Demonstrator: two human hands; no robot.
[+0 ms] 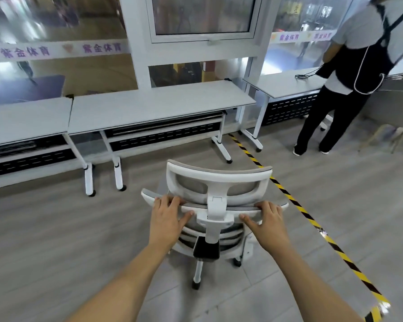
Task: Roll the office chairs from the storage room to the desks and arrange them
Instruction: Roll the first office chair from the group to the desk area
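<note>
My left hand [166, 216] and right hand [268, 220] each grip the backrest's top edge on the white mesh office chair [219, 174], which stands on the floor [56, 228] near the middle bench [158, 105]. The backrest hides its seat. The window strip [25, 52] reads 紫金体育.

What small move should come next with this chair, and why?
Probably roll the chair straight ahead to the middle desk: the left hand and right hand grip its backrest top, open floor lies between, and no chair stands at that desk.
</note>
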